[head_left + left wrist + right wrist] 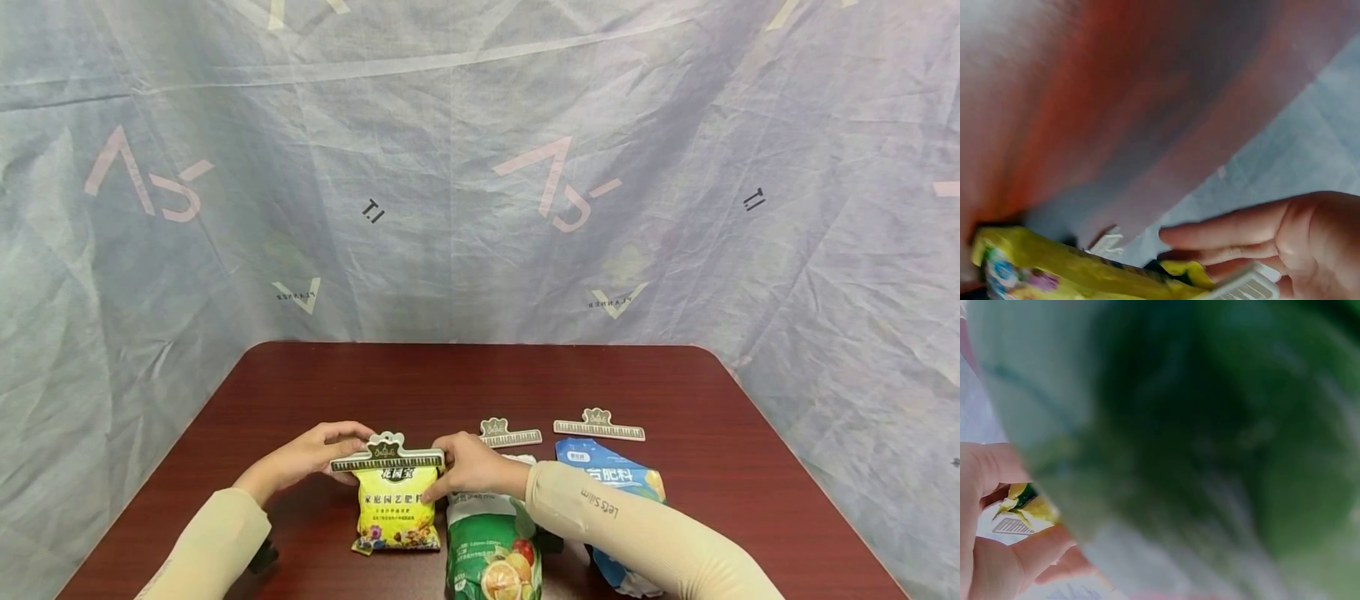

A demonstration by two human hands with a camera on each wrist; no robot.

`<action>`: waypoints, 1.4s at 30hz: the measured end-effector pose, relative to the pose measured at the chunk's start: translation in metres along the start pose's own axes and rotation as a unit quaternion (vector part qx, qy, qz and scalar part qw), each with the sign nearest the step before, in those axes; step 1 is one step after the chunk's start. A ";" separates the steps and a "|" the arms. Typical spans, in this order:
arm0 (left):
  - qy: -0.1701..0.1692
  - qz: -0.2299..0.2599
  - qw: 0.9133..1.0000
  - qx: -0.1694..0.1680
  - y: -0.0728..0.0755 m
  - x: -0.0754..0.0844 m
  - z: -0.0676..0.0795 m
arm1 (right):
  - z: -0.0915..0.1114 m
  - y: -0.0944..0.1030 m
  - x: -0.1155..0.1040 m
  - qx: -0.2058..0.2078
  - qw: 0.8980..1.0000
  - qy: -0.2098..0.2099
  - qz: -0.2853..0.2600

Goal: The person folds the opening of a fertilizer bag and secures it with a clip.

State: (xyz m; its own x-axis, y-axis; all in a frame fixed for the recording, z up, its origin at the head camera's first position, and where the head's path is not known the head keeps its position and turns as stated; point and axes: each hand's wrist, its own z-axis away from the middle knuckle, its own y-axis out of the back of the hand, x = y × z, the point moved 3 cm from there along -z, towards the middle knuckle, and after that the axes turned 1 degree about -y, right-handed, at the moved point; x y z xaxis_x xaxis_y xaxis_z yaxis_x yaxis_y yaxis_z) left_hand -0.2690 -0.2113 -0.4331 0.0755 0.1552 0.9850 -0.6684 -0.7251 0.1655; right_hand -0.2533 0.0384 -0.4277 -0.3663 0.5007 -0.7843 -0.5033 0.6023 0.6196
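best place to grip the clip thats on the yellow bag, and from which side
Probably the scalloped tab of the clip, pinched from above: it juts up from the middle of the long bar, above the yellow bag, while the left hand and right hand are at the bar's ends.

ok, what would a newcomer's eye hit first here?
The bright yellow bag stands out left of centre on the dark red table, a piano-key clip across its top, left hand and right hand at the clip's ends. Next come the green bag just right of it and the letter-printed drape behind.
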 end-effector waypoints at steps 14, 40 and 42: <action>0.032 0.176 0.984 -0.001 -0.019 -0.016 0.015 | 0.003 0.003 0.002 -0.010 0.999 -0.035 -0.036; 0.040 0.177 0.980 0.079 -0.037 -0.024 0.016 | 0.002 -0.002 0.004 -0.079 0.909 -0.145 -0.383; 0.045 0.173 0.980 0.088 -0.038 -0.023 0.016 | 0.002 -0.002 0.004 -0.083 0.907 -0.150 -0.384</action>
State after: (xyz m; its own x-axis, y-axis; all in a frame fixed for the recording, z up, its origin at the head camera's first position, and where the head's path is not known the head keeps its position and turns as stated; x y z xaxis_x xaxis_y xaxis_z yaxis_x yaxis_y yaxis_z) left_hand -0.2333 -0.1985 -0.4617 -0.2049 -0.0676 0.9764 -0.5043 -0.8477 -0.1645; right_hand -0.2517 0.0401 -0.4320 0.3587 0.1343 -0.9237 -0.6398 0.7559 -0.1386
